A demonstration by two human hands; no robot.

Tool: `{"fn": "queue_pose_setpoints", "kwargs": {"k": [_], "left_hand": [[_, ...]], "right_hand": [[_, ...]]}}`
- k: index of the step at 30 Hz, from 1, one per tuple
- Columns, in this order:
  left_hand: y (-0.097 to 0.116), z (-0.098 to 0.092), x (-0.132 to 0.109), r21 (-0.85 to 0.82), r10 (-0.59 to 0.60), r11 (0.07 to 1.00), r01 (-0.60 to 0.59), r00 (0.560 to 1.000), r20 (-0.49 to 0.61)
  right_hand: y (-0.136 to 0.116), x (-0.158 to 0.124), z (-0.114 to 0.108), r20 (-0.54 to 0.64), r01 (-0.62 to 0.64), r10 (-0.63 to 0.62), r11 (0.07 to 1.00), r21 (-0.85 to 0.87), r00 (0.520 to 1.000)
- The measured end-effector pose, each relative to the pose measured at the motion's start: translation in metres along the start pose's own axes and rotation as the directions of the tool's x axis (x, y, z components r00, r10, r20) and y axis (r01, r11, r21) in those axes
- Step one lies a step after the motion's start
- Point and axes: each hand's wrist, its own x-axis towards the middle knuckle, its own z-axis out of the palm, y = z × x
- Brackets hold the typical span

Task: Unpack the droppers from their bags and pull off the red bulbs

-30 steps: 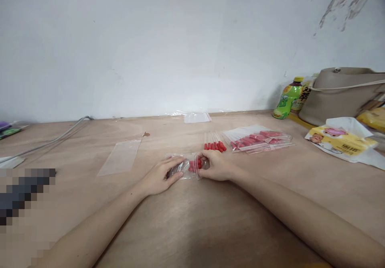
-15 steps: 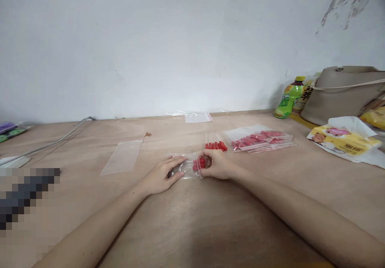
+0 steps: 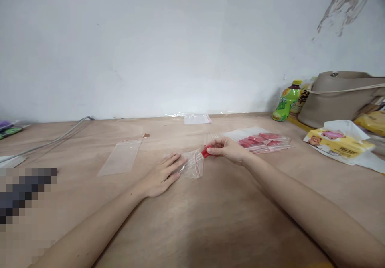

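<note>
My left hand (image 3: 162,176) lies flat on the table, its outstretched fingers pressing on the left end of a small clear zip bag (image 3: 195,173). My right hand (image 3: 228,149) pinches the red ends of several thin clear sticks (image 3: 205,152) at the bag's right-hand opening. Their clear shafts run into the bag, while the red ends stick out of it. Behind my right hand, other clear sticks (image 3: 212,136) lie mostly hidden. To the right is a pile of zip bags (image 3: 258,140) holding red-ended pieces.
A flat empty zip bag (image 3: 122,157) lies left, another white bag (image 3: 197,119) by the wall. A grey cable (image 3: 64,131) crosses the left side. At right stand a green bottle (image 3: 287,101), a beige handbag (image 3: 333,97) and a yellow-white tissue pack (image 3: 338,141).
The red ends were inside the bag and now show outside its opening, in my right hand's fingers. My right hand has moved up and right; my left hand has flattened on the bag.
</note>
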Motion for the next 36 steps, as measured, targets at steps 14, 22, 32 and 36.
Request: {"fn": "queue_pose_setpoints", "kwargs": {"k": [14,22,32,36], "left_hand": [[-0.002,0.010,-0.002,0.112,-0.003,0.993,0.032,0.968,-0.249],[-0.006,0.012,-0.002,0.031,-0.094,0.994,0.102,0.976,-0.194],[-0.007,0.012,-0.003,0.007,-0.079,0.997,0.083,0.970,-0.229],[-0.006,0.010,-0.003,0.030,0.003,1.000,0.002,0.989,-0.149]], "right_hand": [[0.013,0.017,0.016,0.017,0.382,-0.754,0.313,-0.869,0.657],[0.032,0.032,0.033,0.266,0.290,-0.545,-0.042,-0.956,0.795],[0.030,0.017,0.030,0.315,0.287,-0.563,-0.141,-0.947,0.764],[0.029,0.006,0.038,0.230,0.322,-0.670,0.015,-0.947,0.706]]}}
